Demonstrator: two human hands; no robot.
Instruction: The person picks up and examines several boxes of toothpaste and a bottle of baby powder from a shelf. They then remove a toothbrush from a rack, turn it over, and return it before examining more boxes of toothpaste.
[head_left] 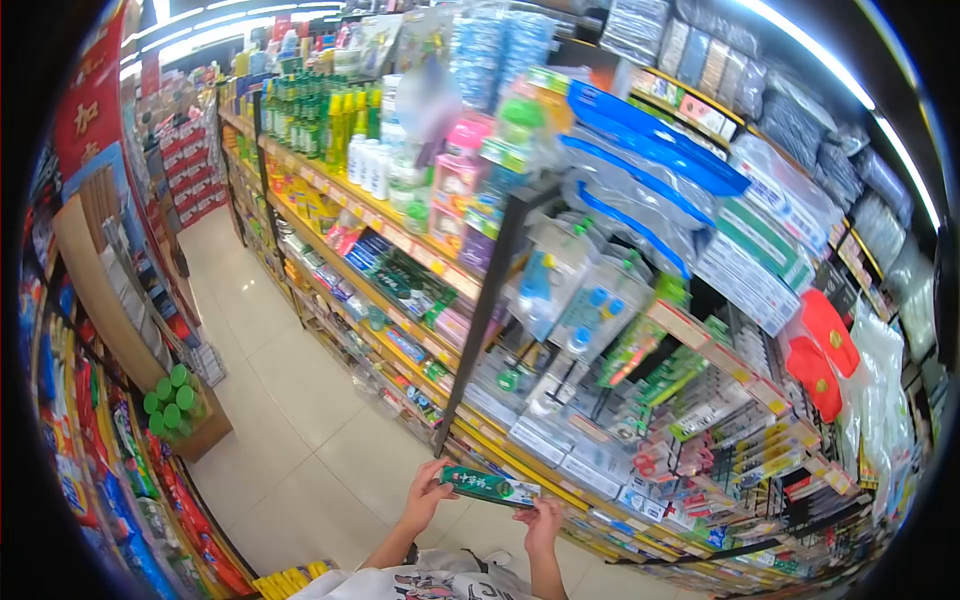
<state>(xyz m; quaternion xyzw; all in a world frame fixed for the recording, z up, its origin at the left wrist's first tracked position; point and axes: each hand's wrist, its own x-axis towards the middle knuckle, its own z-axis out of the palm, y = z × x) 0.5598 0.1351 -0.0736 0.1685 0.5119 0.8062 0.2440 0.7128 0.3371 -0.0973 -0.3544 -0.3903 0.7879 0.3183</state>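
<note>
A long green toothpaste box (488,485) with white lettering is held level in front of my body, above the tiled floor. My left hand (430,492) grips its left end, fingers closed round it. At the right end, my right hand (541,520) pinches the box between thumb and fingers. Just beyond the box runs the lower part of a shelf unit (570,465) with a yellow edge, where white and blue boxes are stacked.
A black shelf post (490,300) rises just ahead. Shelves with green bottles (310,115) and white bottles (370,165) run away to the left. Hanging packs (590,300) fill the right. Across the tiled aisle (270,400) stand green-lidded containers (175,400) and bagged goods (110,480).
</note>
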